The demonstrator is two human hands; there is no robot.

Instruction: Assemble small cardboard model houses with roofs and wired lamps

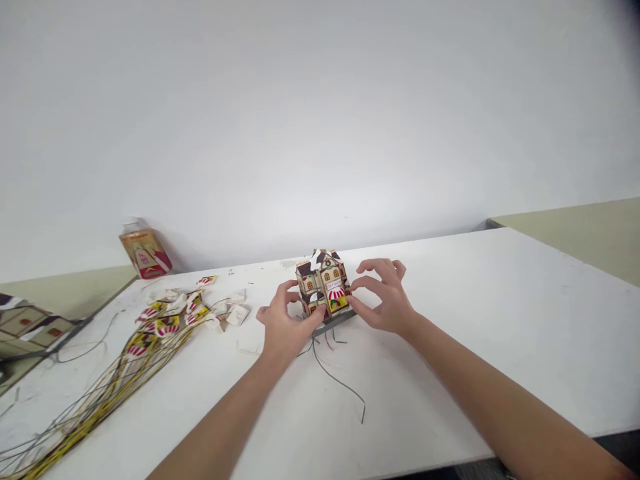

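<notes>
A small model house (313, 283) with a dark, snow-patched roof and yellow windows stands tilted on a grey base at the table's middle. On its front is a shop panel (337, 295) with a red-and-white striped awning and lettering above it. My left hand (287, 320) grips the house from the left, thumb on the lower front and fingers around the side. At the right edge, my right hand (385, 297) has its fingers apart, with thumb and index tips touching or very close to the panel. Thin dark and red wires (340, 380) trail from beneath the base.
Left on the white table (450, 373) lies a pile of similar striped-awning pieces (167, 325) on a bundle of yellow and black wires (107, 400). A gold-and-red bottle (145, 252) stands by the wall. Another model house (30, 327) sits at the far left.
</notes>
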